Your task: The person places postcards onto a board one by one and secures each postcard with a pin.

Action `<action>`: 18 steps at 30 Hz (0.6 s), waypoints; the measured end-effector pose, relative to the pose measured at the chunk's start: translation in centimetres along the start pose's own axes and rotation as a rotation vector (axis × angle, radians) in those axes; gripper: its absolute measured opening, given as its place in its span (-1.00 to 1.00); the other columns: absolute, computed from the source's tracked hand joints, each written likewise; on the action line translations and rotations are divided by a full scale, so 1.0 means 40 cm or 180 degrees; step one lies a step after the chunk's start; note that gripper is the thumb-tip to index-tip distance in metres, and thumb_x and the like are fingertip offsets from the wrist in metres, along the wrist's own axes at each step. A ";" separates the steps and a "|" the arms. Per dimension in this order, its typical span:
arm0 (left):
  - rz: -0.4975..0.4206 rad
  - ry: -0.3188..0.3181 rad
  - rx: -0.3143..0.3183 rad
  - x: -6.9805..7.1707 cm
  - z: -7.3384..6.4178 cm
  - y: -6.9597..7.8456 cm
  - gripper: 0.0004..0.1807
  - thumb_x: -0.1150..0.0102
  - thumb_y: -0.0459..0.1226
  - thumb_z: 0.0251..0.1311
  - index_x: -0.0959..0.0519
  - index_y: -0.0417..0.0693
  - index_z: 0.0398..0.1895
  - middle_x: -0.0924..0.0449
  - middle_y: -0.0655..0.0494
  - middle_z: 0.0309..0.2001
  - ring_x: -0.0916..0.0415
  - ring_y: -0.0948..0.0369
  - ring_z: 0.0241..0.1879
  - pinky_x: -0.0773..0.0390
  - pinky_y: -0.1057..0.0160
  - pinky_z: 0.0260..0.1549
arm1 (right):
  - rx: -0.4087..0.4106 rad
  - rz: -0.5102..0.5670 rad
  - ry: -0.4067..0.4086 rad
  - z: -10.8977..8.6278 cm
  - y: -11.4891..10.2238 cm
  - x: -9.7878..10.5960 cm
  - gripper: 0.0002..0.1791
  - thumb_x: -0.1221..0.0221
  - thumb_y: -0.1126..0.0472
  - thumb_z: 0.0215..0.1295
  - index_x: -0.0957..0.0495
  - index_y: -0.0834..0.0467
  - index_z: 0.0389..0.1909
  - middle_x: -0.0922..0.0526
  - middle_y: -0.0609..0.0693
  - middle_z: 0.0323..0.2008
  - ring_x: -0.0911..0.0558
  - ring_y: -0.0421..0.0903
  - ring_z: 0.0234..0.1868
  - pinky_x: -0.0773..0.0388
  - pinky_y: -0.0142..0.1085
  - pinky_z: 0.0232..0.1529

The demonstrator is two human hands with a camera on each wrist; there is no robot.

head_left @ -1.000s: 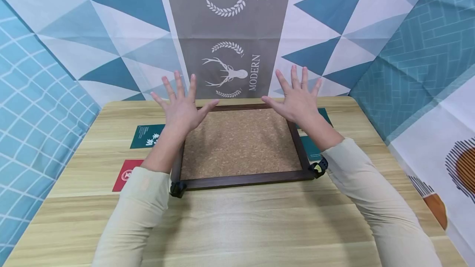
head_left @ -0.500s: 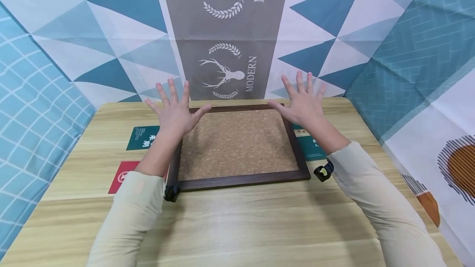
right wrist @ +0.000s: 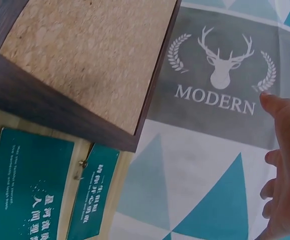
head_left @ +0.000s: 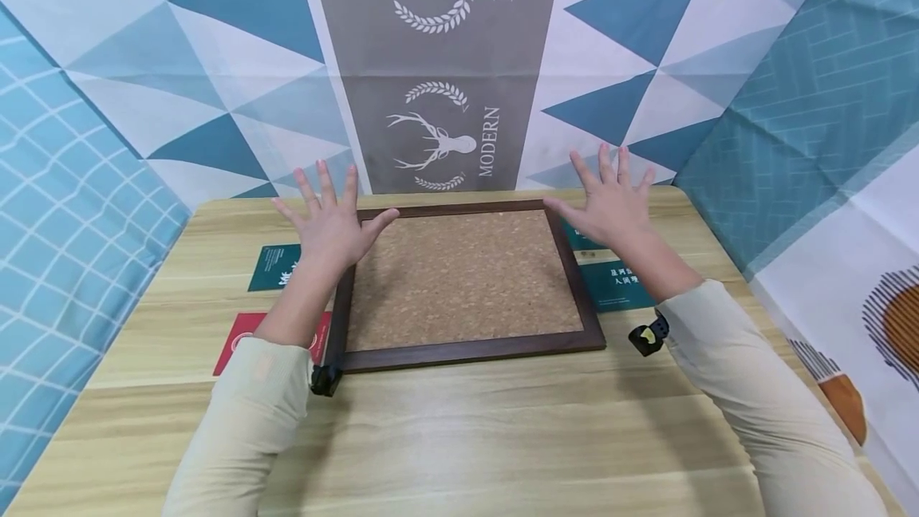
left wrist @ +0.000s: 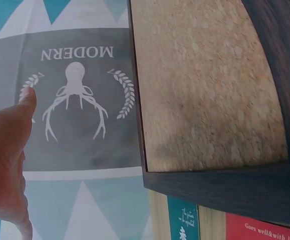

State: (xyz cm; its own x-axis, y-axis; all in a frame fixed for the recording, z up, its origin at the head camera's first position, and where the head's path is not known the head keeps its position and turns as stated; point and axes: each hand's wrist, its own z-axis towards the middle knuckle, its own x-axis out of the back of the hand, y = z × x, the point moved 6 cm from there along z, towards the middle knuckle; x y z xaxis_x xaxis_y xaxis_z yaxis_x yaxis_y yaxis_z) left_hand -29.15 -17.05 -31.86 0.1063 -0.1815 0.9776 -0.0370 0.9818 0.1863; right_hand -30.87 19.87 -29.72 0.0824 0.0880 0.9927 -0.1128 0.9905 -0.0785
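A cork board (head_left: 467, 278) in a dark brown wooden frame lies on the table between my two arms. My left hand (head_left: 326, 234) is held up over its left far corner, fingers straight and spread, holding nothing. Over the right far corner my right hand (head_left: 610, 210) is spread the same way, also with nothing in it. Both hands appear apart from the board in the wrist views, where the cork surface (left wrist: 210, 90) and the frame's dark edge (right wrist: 44, 100) show beside them.
Left of the board lie a green card (head_left: 269, 268) and a red card (head_left: 233, 333), partly behind my left arm. Two green cards are at its right, one being the nearer green card (head_left: 610, 290). A patterned cloth wall (head_left: 438, 62) rises behind the wooden table (head_left: 445, 437).
Both hands have moved apart, the left to the left and the right to the right, uncovering more of the right-hand green cards. The board has stayed in place.
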 end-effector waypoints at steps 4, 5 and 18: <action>0.0042 -0.0026 0.0029 -0.009 0.002 -0.015 0.07 0.40 0.51 0.02 0.52 0.25 0.44 0.83 -0.06 0.40 0.93 -0.14 0.32 0.59 -0.49 0.11 | 0.0010 0.0078 -0.0001 -0.001 0.019 -0.004 -0.01 0.30 -0.58 0.12 0.29 -0.18 0.48 0.40 0.20 0.47 0.45 0.23 0.44 0.48 0.41 0.23; 0.0049 -0.0029 0.0036 -0.011 0.002 -0.020 0.07 0.40 0.50 0.03 0.52 0.25 0.44 0.83 -0.07 0.40 0.92 -0.15 0.33 0.58 -0.50 0.11 | 0.0010 0.0094 -0.0009 -0.002 0.023 -0.005 -0.01 0.29 -0.57 0.12 0.28 -0.17 0.48 0.40 0.21 0.47 0.44 0.24 0.45 0.48 0.42 0.22; -0.0388 -0.0196 0.0071 -0.048 -0.007 -0.064 0.01 0.26 0.36 0.17 0.45 0.16 0.47 0.53 -0.29 0.45 0.60 -0.32 0.39 0.43 -0.49 0.16 | -0.0067 0.0275 -0.0111 -0.013 0.088 -0.041 0.02 0.27 -0.57 0.13 0.18 -0.06 0.49 0.29 0.29 0.46 0.29 0.28 0.46 0.30 0.40 0.26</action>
State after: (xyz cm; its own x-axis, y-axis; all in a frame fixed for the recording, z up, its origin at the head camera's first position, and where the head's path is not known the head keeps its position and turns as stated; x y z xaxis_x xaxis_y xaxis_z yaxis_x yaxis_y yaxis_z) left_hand -28.99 -19.19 -34.25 0.0503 -0.3033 0.9516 -0.0496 0.9508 0.3057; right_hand -30.90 23.26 -31.68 0.0388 0.1698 0.9847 -0.0970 0.9814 -0.1655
